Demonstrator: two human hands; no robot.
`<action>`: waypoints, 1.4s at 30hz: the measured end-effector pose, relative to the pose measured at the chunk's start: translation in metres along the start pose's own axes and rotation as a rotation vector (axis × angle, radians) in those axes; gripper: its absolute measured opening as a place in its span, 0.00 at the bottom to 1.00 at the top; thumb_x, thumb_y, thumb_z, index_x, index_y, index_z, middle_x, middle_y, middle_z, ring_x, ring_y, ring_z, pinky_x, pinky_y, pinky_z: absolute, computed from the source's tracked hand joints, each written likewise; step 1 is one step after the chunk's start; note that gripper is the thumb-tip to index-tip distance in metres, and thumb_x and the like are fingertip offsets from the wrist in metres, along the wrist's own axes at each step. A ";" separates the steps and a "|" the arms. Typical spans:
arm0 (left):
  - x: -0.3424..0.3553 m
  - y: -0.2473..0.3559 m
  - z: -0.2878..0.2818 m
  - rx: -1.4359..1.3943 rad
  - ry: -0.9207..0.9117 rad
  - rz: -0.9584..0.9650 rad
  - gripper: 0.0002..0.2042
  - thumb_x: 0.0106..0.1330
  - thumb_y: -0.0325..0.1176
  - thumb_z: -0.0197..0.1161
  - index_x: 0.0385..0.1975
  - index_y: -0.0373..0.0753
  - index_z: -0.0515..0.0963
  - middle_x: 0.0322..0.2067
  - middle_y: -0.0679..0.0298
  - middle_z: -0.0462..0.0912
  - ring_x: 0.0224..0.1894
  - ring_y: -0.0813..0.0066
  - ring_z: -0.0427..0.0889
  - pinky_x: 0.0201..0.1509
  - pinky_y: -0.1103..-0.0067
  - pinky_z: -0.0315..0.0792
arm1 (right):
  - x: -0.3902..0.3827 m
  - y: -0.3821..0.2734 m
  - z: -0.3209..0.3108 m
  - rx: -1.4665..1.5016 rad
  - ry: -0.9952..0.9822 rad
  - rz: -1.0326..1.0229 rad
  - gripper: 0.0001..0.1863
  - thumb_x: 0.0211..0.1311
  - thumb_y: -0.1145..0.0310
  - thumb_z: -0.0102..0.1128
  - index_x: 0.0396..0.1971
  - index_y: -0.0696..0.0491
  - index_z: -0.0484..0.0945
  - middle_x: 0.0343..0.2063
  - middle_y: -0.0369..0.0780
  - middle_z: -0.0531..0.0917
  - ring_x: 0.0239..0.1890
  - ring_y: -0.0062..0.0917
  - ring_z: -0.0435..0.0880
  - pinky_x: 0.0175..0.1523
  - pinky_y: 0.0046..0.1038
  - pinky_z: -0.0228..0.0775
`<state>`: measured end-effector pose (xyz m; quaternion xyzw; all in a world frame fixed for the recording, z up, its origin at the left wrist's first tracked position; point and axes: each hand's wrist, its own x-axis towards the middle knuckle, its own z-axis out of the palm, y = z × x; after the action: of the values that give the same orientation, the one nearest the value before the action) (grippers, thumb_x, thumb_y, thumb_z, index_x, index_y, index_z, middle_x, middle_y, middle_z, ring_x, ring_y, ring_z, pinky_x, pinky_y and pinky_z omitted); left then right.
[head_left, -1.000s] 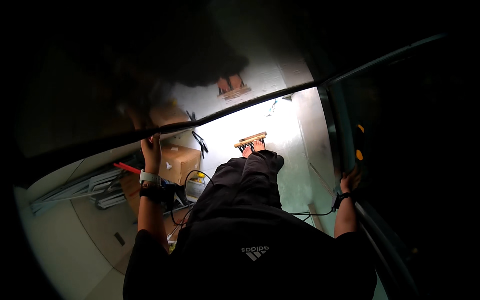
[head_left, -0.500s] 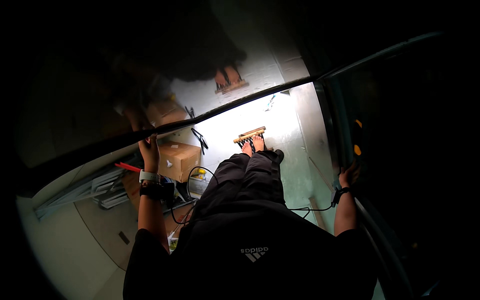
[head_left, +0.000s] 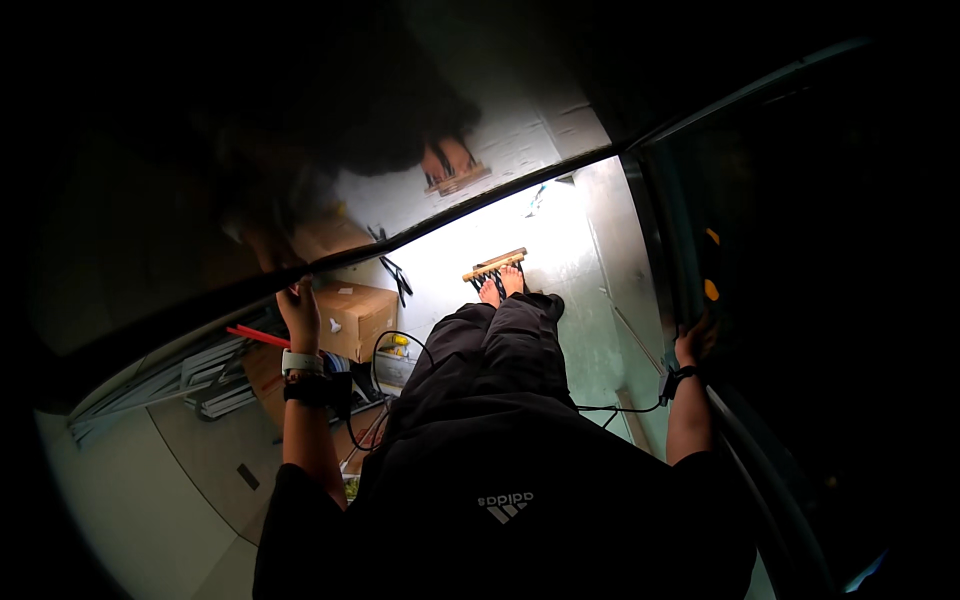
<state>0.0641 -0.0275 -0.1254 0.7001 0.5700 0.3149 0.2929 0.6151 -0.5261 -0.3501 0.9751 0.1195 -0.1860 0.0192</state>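
A dark glossy panel [head_left: 330,200] with a black edge slants across the upper part of the view and mirrors the floor and my feet. My left hand [head_left: 299,312] is raised to its lower edge, fingers curled against the rim; the fingertips are partly hidden there. A pale band and a black strap with a small device [head_left: 320,388] circle that wrist. On the other side, my right hand [head_left: 692,345] lies against a second dark surface [head_left: 690,230], thumb apart and fingers stretched into shadow. A black wristband [head_left: 682,374] with a cable is on this wrist.
My bare feet [head_left: 500,288] are at a low wooden-barred stool [head_left: 495,265] with black straps. To the left are a cardboard box [head_left: 358,320], a red bar [head_left: 258,335], stacked metal strips [head_left: 215,380] and a black hanger-like piece [head_left: 397,280]. Black cables loop near my waist.
The view has shifted slightly, with the panel's edge tilting a little more. My left hand stays at the rim, and my right hand stays against the dark surface.
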 end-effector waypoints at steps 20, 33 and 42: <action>0.014 0.010 0.001 -0.044 0.028 0.056 0.08 0.68 0.31 0.60 0.41 0.35 0.72 0.32 0.66 0.77 0.36 0.78 0.77 0.46 0.78 0.74 | 0.000 0.015 0.019 -0.015 0.052 -0.039 0.41 0.63 0.60 0.62 0.71 0.38 0.48 0.71 0.48 0.43 0.70 0.48 0.50 0.68 0.47 0.54; 0.015 0.019 0.006 -0.104 0.084 0.071 0.10 0.68 0.32 0.62 0.43 0.35 0.73 0.34 0.66 0.78 0.35 0.81 0.75 0.44 0.81 0.73 | -0.004 -0.010 -0.013 -0.039 0.008 0.052 0.40 0.62 0.61 0.62 0.71 0.34 0.50 0.72 0.44 0.43 0.70 0.45 0.50 0.68 0.47 0.54; 0.015 0.034 0.006 -0.058 0.023 0.029 0.07 0.66 0.31 0.63 0.35 0.36 0.74 0.29 0.72 0.72 0.34 0.84 0.68 0.41 0.82 0.64 | 0.004 -0.013 -0.019 -0.032 0.059 -0.004 0.43 0.59 0.60 0.65 0.71 0.33 0.49 0.72 0.45 0.43 0.70 0.47 0.51 0.68 0.48 0.54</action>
<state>0.0922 -0.0193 -0.1010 0.6959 0.5535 0.3436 0.3020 0.6219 -0.5107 -0.3339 0.9795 0.1250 -0.1550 0.0307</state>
